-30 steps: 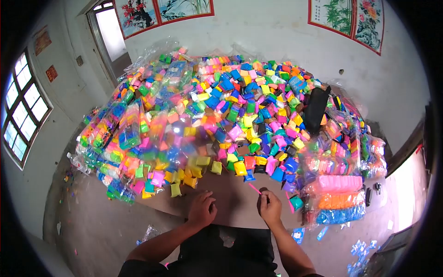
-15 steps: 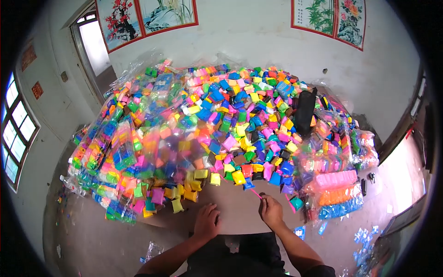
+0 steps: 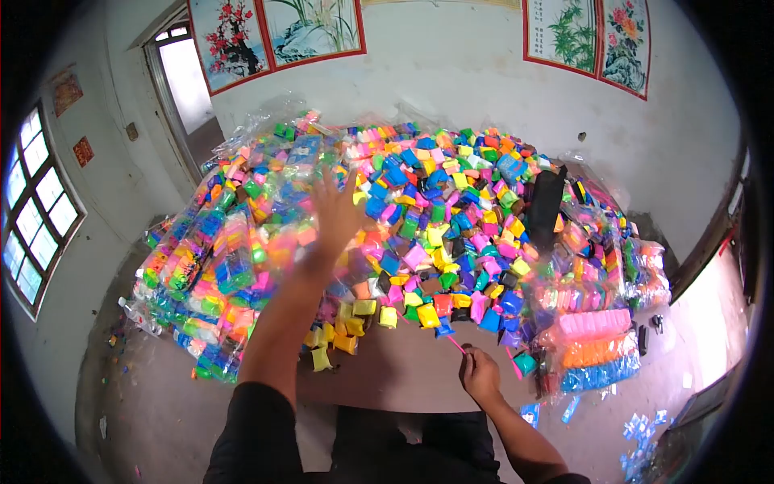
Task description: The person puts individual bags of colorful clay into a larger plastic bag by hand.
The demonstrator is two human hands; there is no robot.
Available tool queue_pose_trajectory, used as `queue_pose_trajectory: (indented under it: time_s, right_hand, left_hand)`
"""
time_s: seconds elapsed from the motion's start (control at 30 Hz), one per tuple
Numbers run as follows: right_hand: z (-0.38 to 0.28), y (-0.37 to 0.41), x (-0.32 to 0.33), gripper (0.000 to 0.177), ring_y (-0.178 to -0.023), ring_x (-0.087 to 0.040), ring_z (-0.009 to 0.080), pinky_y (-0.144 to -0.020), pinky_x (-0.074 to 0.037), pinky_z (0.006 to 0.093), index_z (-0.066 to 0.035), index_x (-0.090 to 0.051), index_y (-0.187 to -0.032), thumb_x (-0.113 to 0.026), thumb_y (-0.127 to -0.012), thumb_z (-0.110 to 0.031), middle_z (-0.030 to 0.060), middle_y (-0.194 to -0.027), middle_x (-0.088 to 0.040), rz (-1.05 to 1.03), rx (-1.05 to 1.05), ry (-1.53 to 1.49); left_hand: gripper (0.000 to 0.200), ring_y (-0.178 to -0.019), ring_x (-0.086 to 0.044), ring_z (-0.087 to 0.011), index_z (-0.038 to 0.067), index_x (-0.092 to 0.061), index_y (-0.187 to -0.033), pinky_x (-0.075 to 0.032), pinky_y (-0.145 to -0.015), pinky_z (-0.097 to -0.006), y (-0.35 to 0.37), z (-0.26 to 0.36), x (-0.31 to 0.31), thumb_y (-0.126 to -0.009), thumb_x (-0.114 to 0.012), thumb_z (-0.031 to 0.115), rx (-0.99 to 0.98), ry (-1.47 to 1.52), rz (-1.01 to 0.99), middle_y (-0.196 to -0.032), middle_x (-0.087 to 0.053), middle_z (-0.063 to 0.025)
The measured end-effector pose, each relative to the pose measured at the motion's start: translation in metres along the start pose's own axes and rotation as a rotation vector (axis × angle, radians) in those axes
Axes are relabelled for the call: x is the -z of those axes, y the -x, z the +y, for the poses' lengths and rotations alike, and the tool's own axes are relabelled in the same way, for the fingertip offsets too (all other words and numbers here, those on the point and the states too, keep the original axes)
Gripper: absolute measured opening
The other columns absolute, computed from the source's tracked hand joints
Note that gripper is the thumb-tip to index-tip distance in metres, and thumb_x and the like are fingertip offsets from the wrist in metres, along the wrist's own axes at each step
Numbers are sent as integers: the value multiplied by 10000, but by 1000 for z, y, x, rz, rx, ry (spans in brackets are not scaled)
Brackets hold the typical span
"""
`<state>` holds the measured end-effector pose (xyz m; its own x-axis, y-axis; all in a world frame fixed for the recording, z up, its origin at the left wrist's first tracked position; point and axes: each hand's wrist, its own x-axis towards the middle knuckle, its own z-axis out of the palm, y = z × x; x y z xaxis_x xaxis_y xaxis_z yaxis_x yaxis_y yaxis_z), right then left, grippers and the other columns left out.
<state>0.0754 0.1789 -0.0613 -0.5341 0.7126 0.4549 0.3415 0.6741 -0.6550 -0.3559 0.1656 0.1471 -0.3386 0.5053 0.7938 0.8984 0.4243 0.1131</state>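
Note:
My left hand [image 3: 336,211] is stretched out over the big heap of small coloured packets [image 3: 419,210], fingers spread, holding nothing; it is blurred. It hovers above clear plastic bags filled with packets [image 3: 242,234]. My right hand [image 3: 479,374] rests near the table's front edge, pinched on a thin pink stick [image 3: 456,345] that points up and left toward the heap. Yellow packets [image 3: 355,310] lie at the heap's near edge, between my two arms.
A brown table [image 3: 403,363] carries the heap. Stacked bags of pink, orange and blue packets [image 3: 597,347] stand at the right. A black object [image 3: 544,206] rises from the heap at the back right. A doorway and a window lie to the left.
My left hand has lifted off the table's front and reached far forward over the heap. My right hand stays in place with the pink stick.

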Motion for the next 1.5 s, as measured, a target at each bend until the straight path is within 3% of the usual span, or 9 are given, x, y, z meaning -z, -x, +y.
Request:
queue_pose_trajectory:
  time_s: [0.17, 0.37, 0.5, 0.63, 1.0, 1.23, 1.3, 1.37, 1.5]
  right_hand:
    - [10, 2, 0, 99, -876, -705, 459, -764, -562, 502, -12, -676, -1042, -609, -987, -61, 248, -932, -719, 11, 43, -22]
    - [2, 0, 3, 109, -865, -700, 458, -764, -563, 518, -33, -686, -1033, -610, -978, -89, 235, -929, -722, -9, -39, -13]
    - [5, -3, 2, 99, -853, -694, 461, -748, -556, 524, -38, -680, -1025, -610, -976, -88, 237, -913, -715, 5, -13, -53]
    - [3, -1, 5, 87, -824, -681, 463, -725, -543, 530, -34, -660, -1022, -607, -974, -83, 237, -899, -706, -13, -15, -41]
    - [8, 6, 2, 105, -863, -690, 459, -752, -553, 518, -32, -661, -1064, -605, -986, -72, 237, -959, -718, -2, -23, -19]
    - [3, 0, 5, 106, -926, -704, 445, -804, -569, 481, -25, -653, -1071, -602, -987, -66, 218, -1042, -730, 100, -56, -81]
    - [1, 2, 9, 121, -1003, -698, 428, -850, -568, 459, -15, -646, -1080, -598, -970, -34, 231, -1119, -714, 100, -64, -136]
    - [14, 3, 5, 136, -1041, -689, 425, -874, -565, 450, -9, -645, -1083, -600, -955, -17, 233, -1169, -695, 155, -53, -129]
    - [12, 1, 3, 190, -1114, -666, 424, -925, -557, 436, 5, -646, -1098, -612, -911, 18, 226, -1277, -644, 211, -61, -196]
  left_hand:
    - [817, -1533, -177, -604, 162, -541, -1525, -176, -1105, -865, -21, -39, -31, -869, -741, 607, 231, -310, -383, -1689, -234, -297]
    - [707, -1397, -501, -465, -5, -592, -1419, -471, -1087, -589, 21, -96, 10, -921, -717, 480, 303, -366, -346, -1590, -447, -273]
    - [266, -1111, -694, -294, 10, -763, -1143, -557, -967, -434, 62, -127, 86, -967, -686, 195, -5, 132, 207, -1136, -764, -125]
    - [278, -1038, -705, -153, -34, -715, -1242, -572, -858, -272, 96, -179, 139, -988, -712, 80, 853, 939, 449, -1220, -730, -81]
    - [522, -1236, -613, -277, 2, -457, -1552, -542, -953, -302, 80, -216, 169, -1062, -591, 118, 756, 1322, 674, -1497, -548, -157]
    - [675, -1364, -533, -239, 141, -292, -1674, -444, -1093, -369, 99, -146, 125, -1092, -550, 368, 254, 225, -225, -1615, -459, -173]
    - [652, -1270, -620, -292, 112, -361, -1644, -485, -1047, -405, 99, -35, 165, -1076, -576, 350, 661, 422, -533, -1472, -606, -189]
    - [513, -1103, -690, -343, 63, -566, -1492, -528, -967, -429, 186, -54, 86, -1048, -625, 312, 65, 372, -169, -1238, -723, -180]
    - [263, -1091, -704, -335, 6, -711, -1129, -544, -954, -441, 283, 17, 91, -1022, -655, 239, 413, 506, -373, -1168, -725, -192]
